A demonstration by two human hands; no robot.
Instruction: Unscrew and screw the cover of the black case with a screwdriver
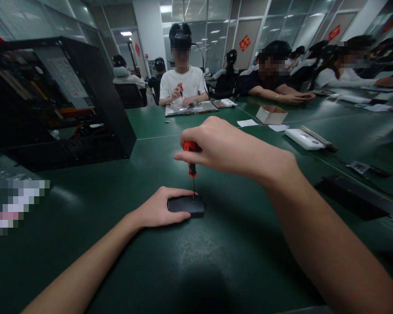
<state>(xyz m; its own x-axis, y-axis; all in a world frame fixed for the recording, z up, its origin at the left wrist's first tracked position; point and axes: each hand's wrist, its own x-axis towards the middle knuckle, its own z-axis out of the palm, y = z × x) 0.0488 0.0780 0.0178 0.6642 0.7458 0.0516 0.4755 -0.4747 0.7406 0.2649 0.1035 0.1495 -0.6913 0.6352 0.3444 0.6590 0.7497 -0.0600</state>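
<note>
**Screwdriver upright on a small black device**

Your 2 bare forearms come in from the bottom edge over the dark green tabletop (216, 261). Your left hand (159, 209) lies flat on the tabletop, its fingers (180, 192) together and curled around the left end of a small black device (187, 206), thumb along the near edge, pinning it down. The device lies flat near the middle of the tabletop, just in front of you.

Above it, your right hand (222, 146) is closed around the top of a red-handled screwdriver (191, 163), fingers wrapped on the handle. The screwdriver stands almost upright, and its thin shaft meets the far right part of the device's top face.

To your left, a blurred patch lies at the tabletop's edge, and behind it stands an open black computer case (85, 109) with cables and parts showing inside. To your right, a long black strip (350, 196) lies flat, well apart from the device, with a white flat box (303, 138) and a small cardboard box (271, 114) farther back.

At the far side, a person in a white shirt (182, 83) sits facing you, holding another red tool over a flat grey panel (190, 108). More people sit along the right side of the tabletop.
</note>
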